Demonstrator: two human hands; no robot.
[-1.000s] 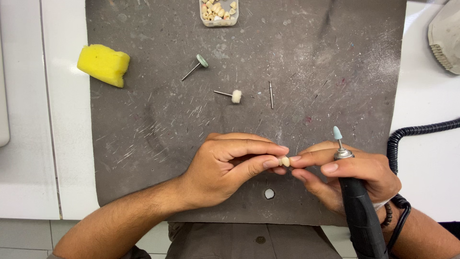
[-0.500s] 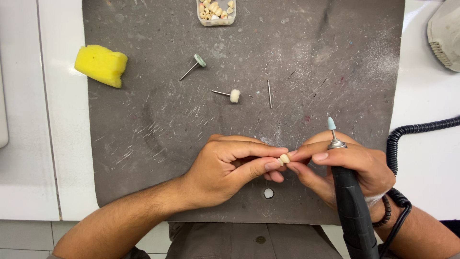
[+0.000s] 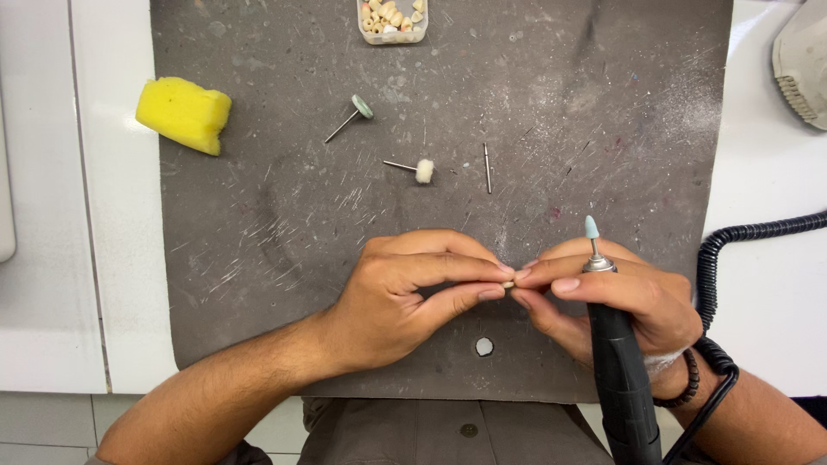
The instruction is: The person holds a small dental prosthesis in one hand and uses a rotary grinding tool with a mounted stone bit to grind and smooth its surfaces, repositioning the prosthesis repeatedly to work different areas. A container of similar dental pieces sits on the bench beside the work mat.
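— Well, what do we have between our fingers here?

— A tiny cream-coloured piece, tooth-like as far as we can tell, pinched from both sides. Our left hand is curled nearly closed, thumb and forefinger clamping it; the fingertips of our right hand meet it from the other side, so it sits steady above the grey mat.

— And the right hand grips something else too?

— Yes, the black rotary handpiece, wrapped by the other fingers, its pale blue-green polishing tip pointing away, clear of the piece. The coiled cable trails off to the right over the white desk.

— The rest?

— Spare bits lie well apart up the mat, within reach: a disc-headed bur, a felt-tipped bur, a bare shank. A clear box of small tooth-like pieces sits at the far edge, a yellow sponge at the left.
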